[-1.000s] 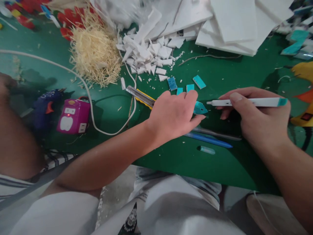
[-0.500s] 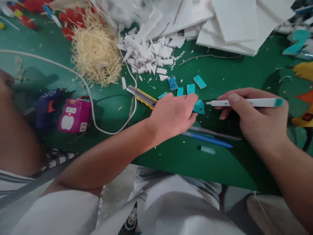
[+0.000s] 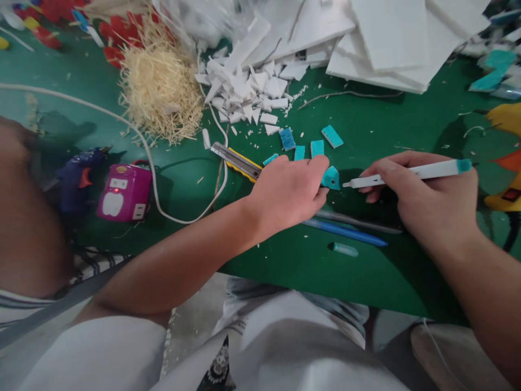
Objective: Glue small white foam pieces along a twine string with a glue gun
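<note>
A small teal foam piece (image 3: 332,178) with a dark dot sticks out from the fingers of my left hand (image 3: 291,184), which is closed on it near the table surface. In my right hand (image 3: 431,198) lies a white marker (image 3: 437,170) with a teal end, its tip pointing left, a short gap from the foam piece. Several loose teal pieces (image 3: 317,147) lie just beyond my left hand. A yellow utility knife (image 3: 236,161) rests left of that hand, partly covered by it. Below, a blue pen (image 3: 350,232) and a clear teal cap (image 3: 345,249) lie on the table.
White foam scraps (image 3: 248,89) and foam sheets (image 3: 391,38) are piled at the back. Left of them sits a heap of straw-like shreds (image 3: 160,87). A white cable (image 3: 150,157) loops past a magenta power block (image 3: 124,193) and a blue glue gun (image 3: 79,176). Another person's arm (image 3: 30,217) is at far left.
The marker has tilted, its tip side lower, and my right hand has shifted slightly. At far left the other person's arm has moved further into view. My left hand stays in place.
</note>
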Demonstrator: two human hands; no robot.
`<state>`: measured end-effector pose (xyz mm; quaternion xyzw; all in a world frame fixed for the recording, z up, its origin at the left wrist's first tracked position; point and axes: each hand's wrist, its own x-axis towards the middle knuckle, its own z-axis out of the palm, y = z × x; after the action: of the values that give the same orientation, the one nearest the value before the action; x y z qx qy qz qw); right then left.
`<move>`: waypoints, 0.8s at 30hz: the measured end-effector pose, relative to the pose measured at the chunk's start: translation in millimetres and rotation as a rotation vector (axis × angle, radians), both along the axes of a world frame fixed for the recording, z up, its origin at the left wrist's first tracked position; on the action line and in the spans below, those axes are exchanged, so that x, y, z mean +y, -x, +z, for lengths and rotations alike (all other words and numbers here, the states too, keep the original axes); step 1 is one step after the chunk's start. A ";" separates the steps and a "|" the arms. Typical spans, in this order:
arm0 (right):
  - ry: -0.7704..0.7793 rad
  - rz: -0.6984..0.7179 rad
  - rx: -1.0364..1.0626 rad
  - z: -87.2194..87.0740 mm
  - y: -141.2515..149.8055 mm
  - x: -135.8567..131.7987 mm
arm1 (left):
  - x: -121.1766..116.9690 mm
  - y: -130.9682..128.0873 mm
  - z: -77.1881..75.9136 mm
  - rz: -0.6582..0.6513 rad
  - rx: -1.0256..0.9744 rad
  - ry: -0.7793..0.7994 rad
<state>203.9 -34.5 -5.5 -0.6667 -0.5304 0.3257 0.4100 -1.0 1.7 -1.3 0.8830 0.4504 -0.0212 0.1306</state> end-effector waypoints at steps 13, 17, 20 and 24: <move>-0.033 -0.004 -0.054 -2.6 -0.1 0.0 | 0.4 0.6 -0.5 -0.011 0.008 -0.004; -0.046 0.005 -0.054 -4.3 0.1 -0.3 | 0.9 -0.1 1.3 -0.013 0.028 0.011; -0.034 0.010 -0.034 -3.3 1.0 1.0 | 0.3 -0.1 1.0 -0.014 0.038 0.007; -0.017 -0.001 -0.035 -2.0 1.6 2.0 | -0.7 -0.2 -0.2 -0.014 0.039 -0.006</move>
<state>202.4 -32.6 -7.5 -0.6690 -0.5399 0.3092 0.4066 -0.8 1.0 -1.4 0.8860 0.4467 -0.0378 0.1190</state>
